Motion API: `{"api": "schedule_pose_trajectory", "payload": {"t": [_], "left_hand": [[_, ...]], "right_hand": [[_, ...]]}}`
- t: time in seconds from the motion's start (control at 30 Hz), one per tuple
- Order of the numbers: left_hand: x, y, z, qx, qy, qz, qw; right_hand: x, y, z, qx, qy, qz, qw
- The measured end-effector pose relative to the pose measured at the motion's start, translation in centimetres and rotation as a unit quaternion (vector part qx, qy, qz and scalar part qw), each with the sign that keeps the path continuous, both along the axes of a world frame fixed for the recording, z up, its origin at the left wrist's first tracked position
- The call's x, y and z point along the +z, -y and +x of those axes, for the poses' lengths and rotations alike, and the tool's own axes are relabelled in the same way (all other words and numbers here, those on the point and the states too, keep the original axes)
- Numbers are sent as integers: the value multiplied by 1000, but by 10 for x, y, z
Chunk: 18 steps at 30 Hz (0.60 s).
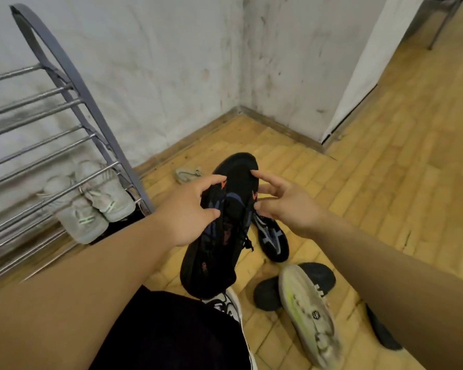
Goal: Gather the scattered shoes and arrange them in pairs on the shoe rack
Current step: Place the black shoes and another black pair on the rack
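I hold a black sneaker (219, 236) with blue and orange marks up in front of me, sole side partly toward the camera. My left hand (190, 212) grips its left edge, fingers curled over it. My right hand (281, 201) pinches its right edge and lace. Its black and blue mate (271, 240) lies on the floor behind. A pale grey pair (91, 206) sits low on the metal shoe rack (72, 76) at the left.
A white sneaker with a lime stripe (309, 313) lies on its side at lower right, over a black shoe (270, 292). A small beige shoe (187, 173) lies near the wall corner. Another dark shoe (382, 332) peeks from under my right arm. A black and white shoe (229, 305) is by my knee.
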State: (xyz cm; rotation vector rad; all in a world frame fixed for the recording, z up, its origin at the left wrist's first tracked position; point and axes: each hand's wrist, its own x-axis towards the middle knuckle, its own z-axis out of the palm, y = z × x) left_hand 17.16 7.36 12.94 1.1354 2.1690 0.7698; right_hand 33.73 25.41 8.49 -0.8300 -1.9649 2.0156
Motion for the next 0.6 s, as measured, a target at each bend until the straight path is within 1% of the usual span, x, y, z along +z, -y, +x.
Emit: {"api": "schedule_pose_trajectory", "payload": {"t": [0.07, 0.13, 0.2, 0.27, 0.3, 0.37, 0.47, 0.53, 0.6], "left_hand": [[-3, -6, 2, -14, -9, -20, 1000], [-6, -13, 4, -18, -20, -40, 999], [-10, -21, 5, -20, -40, -58, 997], [-13, -30, 8, -32, -57, -69, 996], [-15, -34, 9, -40, -64, -71, 995], [-21, -40, 11, -58, -76, -77, 992], [-30, -45, 10, -68, -68, -86, 992], [-34, -46, 8, -70, -66, -93, 991], [-36, -47, 6, -73, -65, -98, 990]], "right_hand": [[-11, -7, 16, -28, 6, -17, 999], [-30, -14, 33, -63, 33, -3, 997], [-63, -20, 52, -67, 122, 66, 988], [-109, -19, 71, -22, 245, 124, 961], [-131, -17, 80, 15, 301, 137, 944], [-168, -8, 95, 68, 362, 124, 921], [-200, -1, 109, 93, 379, 116, 913], [-209, -1, 111, 89, 381, 127, 911], [-215, -3, 111, 101, 380, 113, 913]]}}
